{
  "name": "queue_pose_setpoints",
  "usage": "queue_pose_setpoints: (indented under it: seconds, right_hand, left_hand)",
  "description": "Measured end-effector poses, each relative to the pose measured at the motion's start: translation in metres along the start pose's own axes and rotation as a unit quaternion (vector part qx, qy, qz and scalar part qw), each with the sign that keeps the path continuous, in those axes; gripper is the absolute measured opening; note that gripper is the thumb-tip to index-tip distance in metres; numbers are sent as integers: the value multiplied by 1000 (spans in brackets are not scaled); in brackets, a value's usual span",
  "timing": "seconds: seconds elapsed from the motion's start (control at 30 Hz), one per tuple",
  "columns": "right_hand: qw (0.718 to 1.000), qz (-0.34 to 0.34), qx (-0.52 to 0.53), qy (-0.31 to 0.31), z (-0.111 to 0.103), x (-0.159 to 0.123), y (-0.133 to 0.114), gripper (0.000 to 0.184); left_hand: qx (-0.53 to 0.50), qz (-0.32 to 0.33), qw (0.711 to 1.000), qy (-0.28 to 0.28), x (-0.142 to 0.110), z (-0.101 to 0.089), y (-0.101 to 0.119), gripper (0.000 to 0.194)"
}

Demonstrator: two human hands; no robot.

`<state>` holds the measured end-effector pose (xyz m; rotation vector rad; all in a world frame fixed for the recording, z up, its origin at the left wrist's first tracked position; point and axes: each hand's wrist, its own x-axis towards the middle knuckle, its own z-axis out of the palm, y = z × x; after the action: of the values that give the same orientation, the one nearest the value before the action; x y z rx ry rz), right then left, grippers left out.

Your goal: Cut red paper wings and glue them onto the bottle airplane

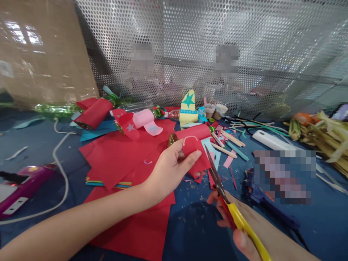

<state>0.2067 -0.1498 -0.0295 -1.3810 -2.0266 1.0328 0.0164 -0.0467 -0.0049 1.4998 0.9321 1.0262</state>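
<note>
While the right hand [251, 216] is kept to the near right of the red sheets [116, 156], its fingers are closed around the handles of the scissors [236, 214], with the thumb at the yellow handle and other fingers at the red one. The blades point away from the person and lie just beside the right edge of the small red paper piece [202, 165]; whether they touch it, I cannot tell. This piece is just right of the red sheets, above the table [190, 228], and it is clamped between the thumb and the fingers of the left hand [167, 172], whose forearm crosses over the sheets. A pale curved line is seen near its upper edge. To the left of the red sheets lies a purple device [32, 181], with a white cable [66, 183] between; well to their right is a dark blue tool [259, 195]. At the far right corner of the sheets lies a bottle wrapped in red [194, 132], and at their far edge one wrapped in pink [143, 117]. Beyond the sheets, a cardboard box [49, 54] stands on the left and a perforated metal panel [190, 40] behind everything.
</note>
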Motion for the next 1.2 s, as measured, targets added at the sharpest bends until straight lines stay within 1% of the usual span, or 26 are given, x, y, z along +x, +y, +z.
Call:
queue_pose_setpoints:
  seconds: [0.17, 0.33, 0.53, 0.67, 0.8, 0.9, 1.0, 1.13, 1.2]
  right_hand:
    - [1000, -7, -7, 7, 0, -2, 1, 61]
    - [1000, -13, -16, 13, 3, -2, 1, 64]
    - [999, -39, -26, 11, -3, 4, 5, 63]
    - [998, -48, -19, 19, -5, 8, 7, 66]
    - [1000, -18, 0, 16, -3, 10, 5, 71]
    - [1000, 0, 17, 15, -2, 11, 2, 73]
    - [999, 9, 45, 10, -1, 12, -1, 72]
    - [997, 25, 77, 11, 1, 11, -4, 69]
    - [996, 25, 79, 17, 1, 10, -6, 66]
  left_hand:
    - [-5, -5, 1000, 2, -1, 1, 2, 25]
    - [-24, -14, 1000, -3, -2, 2, 4, 26]
    - [-33, -18, 999, -2, -2, 2, 3, 26]
    - [-46, -29, 998, -8, -2, 2, 2, 27]
    - [-56, -28, 998, -7, -2, 3, 1, 25]
    - [-85, -22, 996, -22, -2, 4, 0, 21]
    - [-105, -17, 994, -33, -2, 5, 0, 18]
    - [-98, -30, 994, -21, -2, 5, 2, 19]
    - [-98, -38, 994, -24, -2, 5, 4, 19]
